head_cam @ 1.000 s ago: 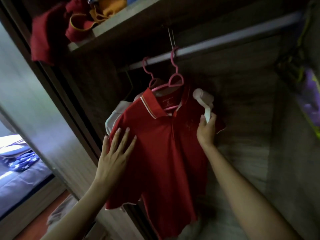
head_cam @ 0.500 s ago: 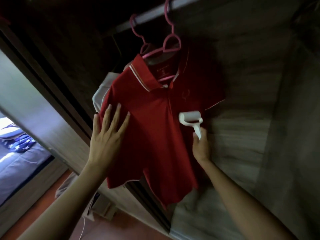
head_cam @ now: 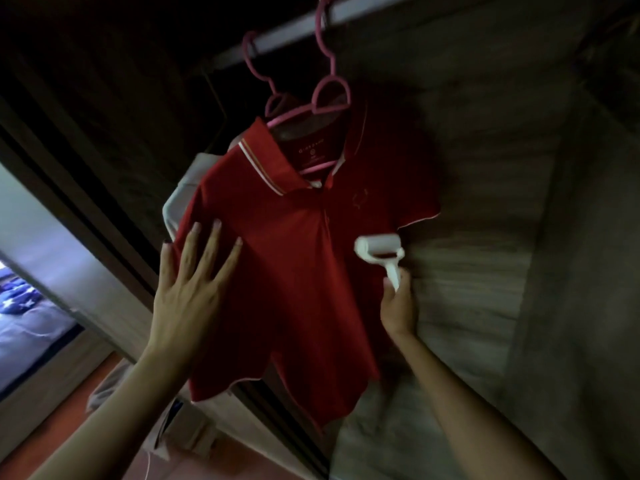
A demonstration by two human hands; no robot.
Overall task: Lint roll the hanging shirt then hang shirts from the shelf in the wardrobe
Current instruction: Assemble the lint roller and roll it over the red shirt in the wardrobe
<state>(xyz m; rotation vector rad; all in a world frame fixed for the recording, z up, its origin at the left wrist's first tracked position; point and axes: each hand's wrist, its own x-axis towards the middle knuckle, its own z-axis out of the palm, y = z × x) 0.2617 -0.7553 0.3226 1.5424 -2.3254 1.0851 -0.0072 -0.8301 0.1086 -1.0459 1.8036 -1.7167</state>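
Note:
A red polo shirt (head_cam: pixel 298 271) with a white-striped collar hangs on a pink hanger (head_cam: pixel 329 95) from the wardrobe rail (head_cam: pixel 349 12). My left hand (head_cam: pixel 188 289) lies flat with spread fingers on the shirt's left chest and sleeve. My right hand (head_cam: pixel 398 303) grips the white handle of a lint roller (head_cam: pixel 377 251), whose roll lies against the shirt's right side just below the sleeve. A second pink hanger (head_cam: pixel 258 60) hangs behind, carrying a pale garment (head_cam: pixel 180 199) that the red shirt mostly hides.
The wardrobe's wood-grain back wall (head_cam: pixel 467 237) is to the right. A dark sliding door frame (head_cam: pixel 86 188) runs down the left. A bed with blue bedding (head_cam: pixel 24 313) and a reddish floor (head_cam: pixel 69 420) show at lower left.
The view tilted down, so the shelf with red clothes left the frame. My right hand rolled the lint roller down from the shirt's right shoulder to below the sleeve. My left hand stayed flat.

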